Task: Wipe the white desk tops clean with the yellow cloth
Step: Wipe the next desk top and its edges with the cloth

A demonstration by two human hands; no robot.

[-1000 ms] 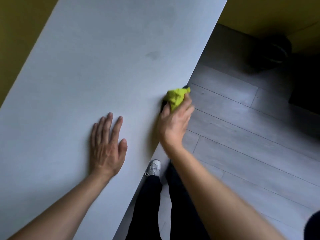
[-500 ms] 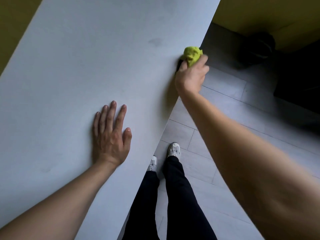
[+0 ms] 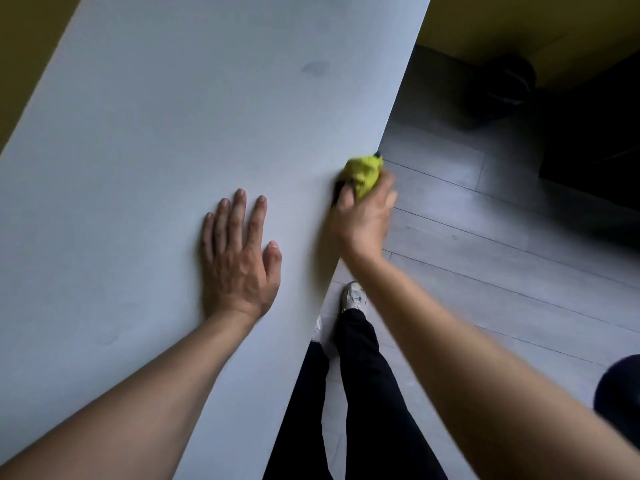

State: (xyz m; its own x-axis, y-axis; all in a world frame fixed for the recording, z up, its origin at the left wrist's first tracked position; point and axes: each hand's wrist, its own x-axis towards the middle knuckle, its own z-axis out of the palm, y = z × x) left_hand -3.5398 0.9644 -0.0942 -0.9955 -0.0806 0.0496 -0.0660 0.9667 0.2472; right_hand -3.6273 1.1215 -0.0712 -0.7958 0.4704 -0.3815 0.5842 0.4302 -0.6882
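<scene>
The white desk top (image 3: 166, 140) fills the left and middle of the head view, its right edge running diagonally down. A bunched yellow cloth (image 3: 363, 169) sits right on that edge. My right hand (image 3: 363, 220) grips the cloth from behind, fingers curled round it, and looks motion-blurred. My left hand (image 3: 239, 258) lies flat on the desk with straight, spread fingers, a little left of the cloth. A faint dark smudge (image 3: 314, 68) marks the desk farther up.
Grey plank floor (image 3: 502, 258) lies right of the desk edge. My legs in black trousers and a white shoe (image 3: 353, 296) stand beside the edge. A dark round object (image 3: 505, 81) sits by the yellow wall (image 3: 519, 19) at top right.
My right hand slid the cloth along the desk edge away from me, then back toward me to about where it began. The left hand stayed flat in place.
</scene>
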